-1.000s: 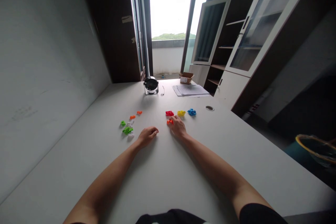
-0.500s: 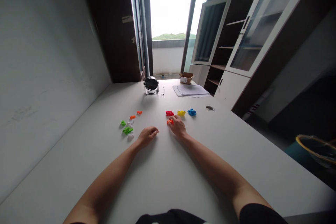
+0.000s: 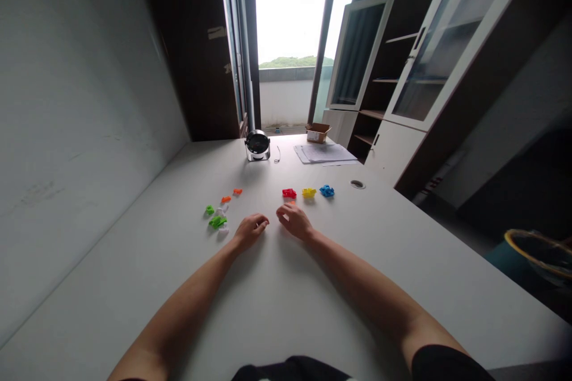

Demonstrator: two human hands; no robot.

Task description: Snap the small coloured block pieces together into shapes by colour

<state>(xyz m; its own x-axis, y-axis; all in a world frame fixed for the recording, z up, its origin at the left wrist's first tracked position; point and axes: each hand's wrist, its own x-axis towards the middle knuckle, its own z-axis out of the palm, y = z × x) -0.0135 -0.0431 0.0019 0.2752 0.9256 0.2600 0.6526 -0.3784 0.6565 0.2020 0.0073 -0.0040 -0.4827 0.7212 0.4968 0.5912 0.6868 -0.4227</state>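
Two bare hands above a smooth, matte white counter (image 3: 286,297). The right hand (image 3: 294,222) is released, its fingers loosely bent and no object visible in it; the palm is turned down and out of sight. Directly beyond its knuckles lies an orange plastic piece (image 3: 292,203), of which only a thin upper strip shows, the remainder being screened by the hand; whether the two touch cannot be told. Farther beyond the same hand stands a row of glossy, angular, many-cornered plastic models: a red model (image 3: 289,193), then, toward the right, a yellow model (image 3: 308,192) and a blue model (image 3: 327,191); their finer details are too small to resolve. The left hand (image 3: 251,232) is relaxed in a half-curl, likewise without a visible object, its palm hidden. Near its left side lies a loose cluster: a small green piece (image 3: 210,210), a larger green piece (image 3: 217,222) and white pieces (image 3: 224,230), the last blending into the pale surface. Beyond that hand, slightly leftward, are two small orange pieces (image 3: 238,191). Far beyond both hands: a round black device (image 3: 257,143) on a shiny bracket, flat paper sheets (image 3: 328,153) and an open cardboard box (image 3: 316,136), its interior mostly concealed
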